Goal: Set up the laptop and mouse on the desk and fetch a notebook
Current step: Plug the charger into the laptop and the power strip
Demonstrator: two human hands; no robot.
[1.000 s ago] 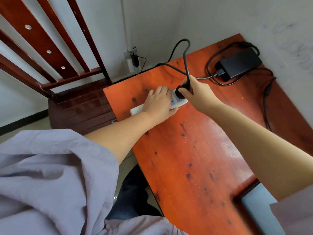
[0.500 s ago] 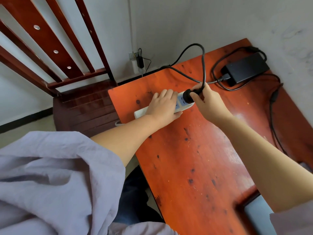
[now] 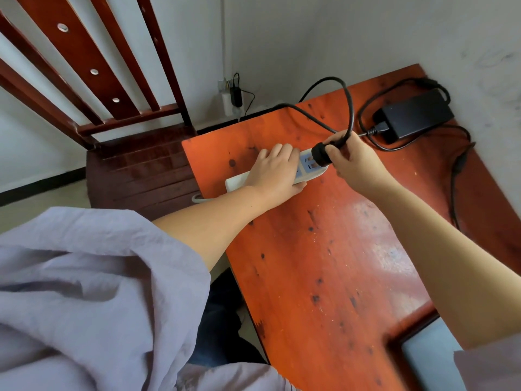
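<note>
A white power strip (image 3: 311, 170) lies on the red-orange wooden desk (image 3: 324, 263). My left hand (image 3: 275, 172) presses down on the strip's middle and grips it. My right hand (image 3: 356, 162) holds a round black plug (image 3: 321, 153) at the strip's right end, over its sockets; whether its pins are in a socket is hidden. The plug's black cable (image 3: 348, 103) loops up and back to a black laptop power brick (image 3: 414, 115) at the desk's far right corner. A grey laptop corner (image 3: 428, 359) shows at the bottom right. No mouse or notebook is in view.
A second thin cable (image 3: 456, 176) runs from the power brick down the desk's right side along the grey wall. A dark wooden slatted bench or bed end (image 3: 135, 165) stands left of the desk. A wall socket with a black charger (image 3: 234, 97) sits behind it.
My right hand has shifted the black plug along the strip toward its right end, and the cable loop has swung right. My left hand stays on the strip. The camera view drifted slightly.
</note>
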